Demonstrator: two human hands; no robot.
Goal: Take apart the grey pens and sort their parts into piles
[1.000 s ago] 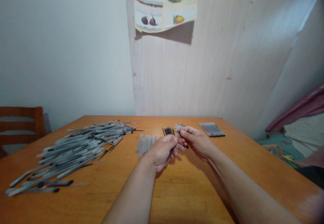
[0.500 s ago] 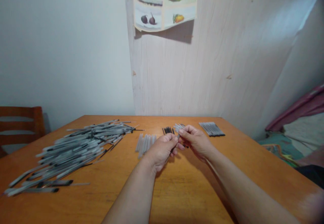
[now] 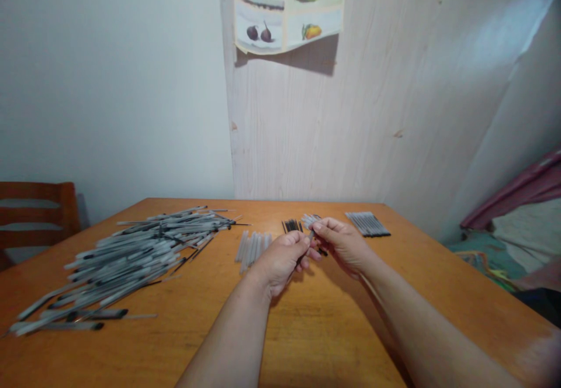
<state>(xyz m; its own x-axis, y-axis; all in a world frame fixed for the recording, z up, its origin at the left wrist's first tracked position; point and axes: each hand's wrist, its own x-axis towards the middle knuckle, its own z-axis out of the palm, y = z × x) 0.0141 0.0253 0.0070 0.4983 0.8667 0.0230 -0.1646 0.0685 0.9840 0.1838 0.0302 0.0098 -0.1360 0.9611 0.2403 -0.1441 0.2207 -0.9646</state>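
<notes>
Over the middle of the table, my left hand (image 3: 287,259) and my right hand (image 3: 339,242) are close together, fingers pinched. Between them is a slim dark pen piece (image 3: 311,234), mostly hidden by the fingers. Just left of my left hand lies a row of clear pen barrels (image 3: 252,248). Behind the hands is a small group of thin black sticks (image 3: 291,225), perhaps refills. Beside it, partly covered by my right hand, lie pale pieces with dark ends (image 3: 310,220). To the right, a neat row of pale pens with black ends (image 3: 367,224) lies flat.
A large loose heap of grey and black pens (image 3: 144,248) spreads over the left of the wooden table (image 3: 324,341). A chair (image 3: 37,215) stands at the left. The wall with a fruit picture (image 3: 287,11) rises behind, and cloth (image 3: 517,201) lies at the right.
The view has shifted very slightly. Both hands keep nearly the same pinch, with my right hand a touch further right; nothing on the table has moved.
</notes>
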